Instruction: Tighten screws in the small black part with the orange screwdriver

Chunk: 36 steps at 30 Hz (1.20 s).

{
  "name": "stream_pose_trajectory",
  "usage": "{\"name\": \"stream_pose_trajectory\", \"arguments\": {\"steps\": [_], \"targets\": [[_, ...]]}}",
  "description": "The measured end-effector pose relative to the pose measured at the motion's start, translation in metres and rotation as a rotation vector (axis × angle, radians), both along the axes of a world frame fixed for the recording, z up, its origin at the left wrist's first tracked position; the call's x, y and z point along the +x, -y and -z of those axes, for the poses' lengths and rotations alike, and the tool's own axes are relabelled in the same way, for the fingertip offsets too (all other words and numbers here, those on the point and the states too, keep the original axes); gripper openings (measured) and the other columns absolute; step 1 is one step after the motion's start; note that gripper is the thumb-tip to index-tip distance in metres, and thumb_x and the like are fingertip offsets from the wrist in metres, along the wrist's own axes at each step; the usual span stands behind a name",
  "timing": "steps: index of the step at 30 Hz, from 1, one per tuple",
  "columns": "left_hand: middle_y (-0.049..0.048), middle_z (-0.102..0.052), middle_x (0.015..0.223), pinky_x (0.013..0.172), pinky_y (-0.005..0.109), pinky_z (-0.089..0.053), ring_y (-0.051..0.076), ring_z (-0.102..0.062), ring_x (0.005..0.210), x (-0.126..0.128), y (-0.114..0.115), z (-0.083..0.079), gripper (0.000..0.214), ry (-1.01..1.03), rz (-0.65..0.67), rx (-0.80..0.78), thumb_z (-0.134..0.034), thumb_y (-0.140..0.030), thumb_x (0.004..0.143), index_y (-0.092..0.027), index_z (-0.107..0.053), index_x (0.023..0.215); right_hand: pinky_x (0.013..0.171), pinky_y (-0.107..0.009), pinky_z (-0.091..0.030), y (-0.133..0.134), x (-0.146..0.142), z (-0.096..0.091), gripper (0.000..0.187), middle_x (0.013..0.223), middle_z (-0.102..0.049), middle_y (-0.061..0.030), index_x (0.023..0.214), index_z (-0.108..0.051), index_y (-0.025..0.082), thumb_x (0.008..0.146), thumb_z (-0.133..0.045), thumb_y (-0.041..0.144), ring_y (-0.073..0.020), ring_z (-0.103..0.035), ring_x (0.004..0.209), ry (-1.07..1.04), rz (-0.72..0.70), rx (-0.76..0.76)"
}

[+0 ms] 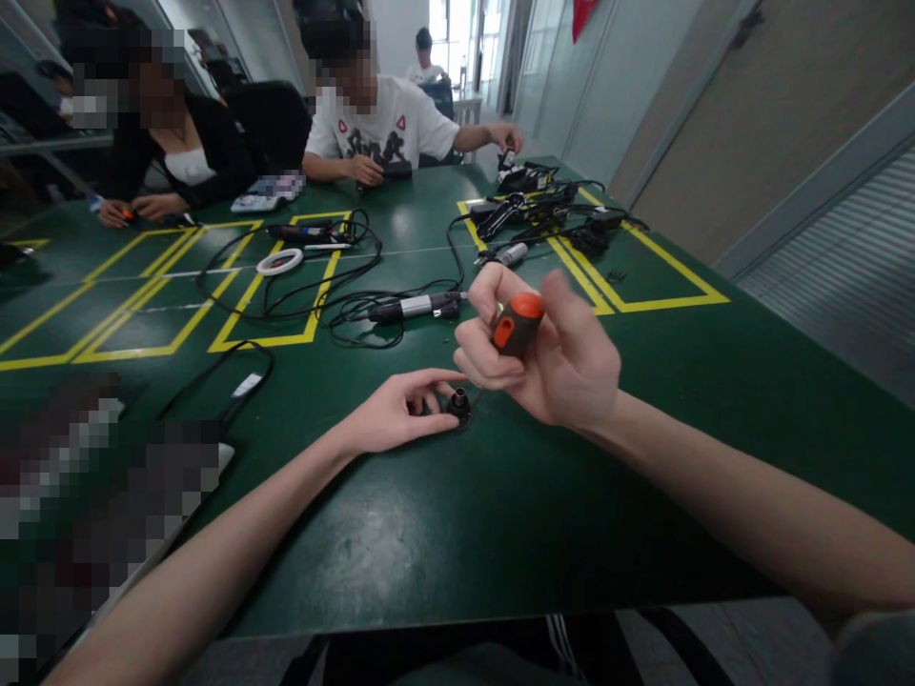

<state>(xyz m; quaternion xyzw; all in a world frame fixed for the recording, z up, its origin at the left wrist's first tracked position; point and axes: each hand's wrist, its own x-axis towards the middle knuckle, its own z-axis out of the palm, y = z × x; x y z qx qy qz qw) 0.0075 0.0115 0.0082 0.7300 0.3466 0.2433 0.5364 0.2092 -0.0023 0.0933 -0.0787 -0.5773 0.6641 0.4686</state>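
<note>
My left hand (pixel 393 412) rests low over the green table, its thumb and fingers closed around the sides of a small black round part (pixel 458 410). That part stands on the tabletop with a short metal-looking collar pointing up. My right hand (pixel 554 357) is raised above and to the right of it, fingers wrapped around a screwdriver (pixel 519 324) with a grey and orange handle. The handle's orange end faces up toward me. The screwdriver's shaft is mostly hidden by my fingers, and its tip cannot be made out.
Ahead lie a black and silver corded tool (pixel 415 307), a white ring (pixel 279 262) and a tangle of black cables (pixel 572 214). Yellow tape (pixel 672 305) marks rectangles on the table (pixel 686 429). Small screws (pixel 616 276) lie right. Two people sit across, handling parts.
</note>
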Motion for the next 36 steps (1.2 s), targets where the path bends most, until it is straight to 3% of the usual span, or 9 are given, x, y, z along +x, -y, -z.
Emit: {"name": "stream_pose_trajectory", "arguments": {"steps": [3, 7, 11, 15, 21, 24, 27, 31, 36], "targets": [[0.0032, -0.076, 0.086, 0.072, 0.026, -0.055, 0.014, -0.07, 0.074, -0.0042, -0.0053, 0.0015, 0.053, 0.069, -0.019, -0.152, -0.089, -0.035, 0.078, -0.013, -0.071, 0.122, 0.045, -0.022, -0.028, -0.0013, -0.0006, 0.0014, 0.04, 0.06, -0.044, 0.0097, 0.089, -0.051, 0.025, 0.103, -0.06, 0.062, -0.0082, -0.029, 0.045, -0.002, 0.017, 0.021], [0.0057, -0.08, 0.086, 0.08, 0.029, -0.06, 0.015, -0.075, 0.077, -0.0069, -0.0083, 0.0039, 0.054, 0.136, -0.005, -0.254, -0.093, -0.031, 0.075, -0.011, -0.072, 0.12, 0.045, -0.024, -0.031, -0.0027, -0.0037, 0.0005, 0.051, 0.061, -0.045, 0.0057, 0.081, -0.058, 0.021, 0.106, -0.052, 0.066, -0.0093, -0.036, 0.047, 0.021, 0.025, 0.026], [0.0099, -0.083, 0.095, 0.082, 0.032, -0.062, 0.017, -0.077, 0.081, -0.007, -0.0071, 0.0035, 0.049, 0.156, -0.006, -0.27, -0.091, -0.033, 0.079, -0.01, -0.075, 0.12, 0.045, -0.023, -0.026, 0.0, -0.0036, -0.0004, 0.055, 0.055, -0.034, 0.0089, 0.082, -0.057, 0.022, 0.107, -0.046, 0.069, -0.0087, -0.026, 0.045, 0.004, 0.012, -0.017], [0.0123, -0.084, 0.102, 0.084, 0.033, -0.063, 0.017, -0.077, 0.085, -0.0067, -0.0064, 0.0025, 0.047, 0.138, -0.005, -0.267, -0.087, -0.036, 0.085, -0.009, -0.076, 0.122, 0.047, -0.022, -0.027, 0.0017, -0.0018, 0.0013, 0.042, 0.057, -0.037, 0.0107, 0.091, -0.052, 0.025, 0.103, -0.058, 0.065, -0.0091, -0.026, 0.045, -0.014, 0.046, -0.021], [0.0076, -0.081, 0.086, 0.077, 0.03, -0.062, 0.015, -0.072, 0.073, -0.0055, -0.0083, 0.0062, 0.041, 0.142, -0.033, -0.2, -0.084, -0.042, 0.089, -0.009, -0.079, 0.113, 0.05, -0.027, -0.035, -0.0026, -0.0051, 0.0004, 0.055, 0.058, -0.043, 0.005, 0.076, -0.057, 0.022, 0.103, -0.053, 0.07, -0.0115, -0.038, 0.05, 0.021, 0.092, 0.026], [0.0079, -0.081, 0.088, 0.076, 0.029, -0.06, 0.014, -0.071, 0.074, -0.0054, -0.007, 0.0058, 0.039, 0.112, -0.052, -0.172, -0.08, -0.039, 0.091, -0.009, -0.079, 0.116, 0.049, -0.027, -0.03, -0.0018, -0.006, -0.0009, 0.061, 0.055, -0.037, 0.0069, 0.076, -0.057, 0.022, 0.102, -0.048, 0.076, -0.0108, -0.031, 0.048, 0.04, 0.09, -0.012], [0.0077, -0.081, 0.091, 0.073, 0.026, -0.058, 0.014, -0.071, 0.075, -0.0055, -0.0042, 0.0027, 0.042, 0.069, -0.039, -0.144, -0.082, -0.033, 0.087, -0.01, -0.077, 0.121, 0.047, -0.025, -0.027, 0.0006, -0.0047, -0.0003, 0.057, 0.054, -0.034, 0.0104, 0.086, -0.053, 0.024, 0.1, -0.049, 0.079, -0.01, -0.025, 0.045, 0.025, 0.07, -0.035], [0.0047, -0.08, 0.082, 0.065, 0.021, -0.053, 0.012, -0.068, 0.069, -0.0059, -0.0031, -0.0004, 0.042, 0.042, -0.047, -0.117, -0.085, -0.033, 0.083, -0.011, -0.078, 0.118, 0.047, -0.023, -0.027, 0.0016, -0.003, 0.0024, 0.044, 0.056, -0.037, 0.0119, 0.091, -0.047, 0.026, 0.101, -0.058, 0.068, -0.0092, -0.024, 0.045, 0.013, 0.03, -0.016], [0.0112, -0.085, 0.1, 0.084, 0.031, -0.063, 0.02, -0.079, 0.089, -0.0079, -0.0059, 0.0023, 0.041, 0.054, -0.037, -0.182, -0.092, -0.034, 0.076, -0.012, -0.082, 0.108, 0.044, -0.024, -0.032, -0.001, -0.0041, 0.0046, 0.047, 0.059, -0.045, 0.0079, 0.087, -0.056, 0.023, 0.102, -0.057, 0.067, -0.0091, -0.032, 0.045, 0.016, -0.008, 0.02]]}}
